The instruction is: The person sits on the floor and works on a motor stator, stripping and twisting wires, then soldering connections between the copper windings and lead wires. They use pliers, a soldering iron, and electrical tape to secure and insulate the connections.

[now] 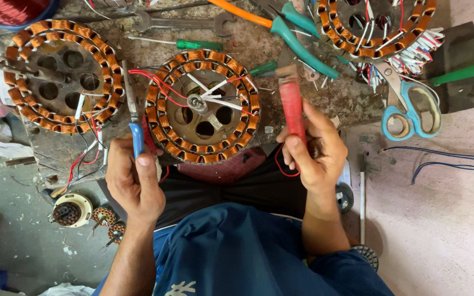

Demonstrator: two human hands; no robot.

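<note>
Motor repair workshop, copper-wound stators [203,106] on a grimy bench [325,101], pliers [303,41], spanner [185,23] (scissors [412,109] too)

light: soft daylight, even | shadows: faint | focus: sharp | edges: mild wide-angle bend

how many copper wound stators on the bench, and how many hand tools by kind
Large copper-wound stators: 3 – left, middle, top right
Scissors: 1
Spanner: 1
Green-handled screwdriver: 1
Teal-handled pliers: 1
Blue-handled tool, left hand: 1
Red-handled tool, right hand: 1
Total: 9
</note>
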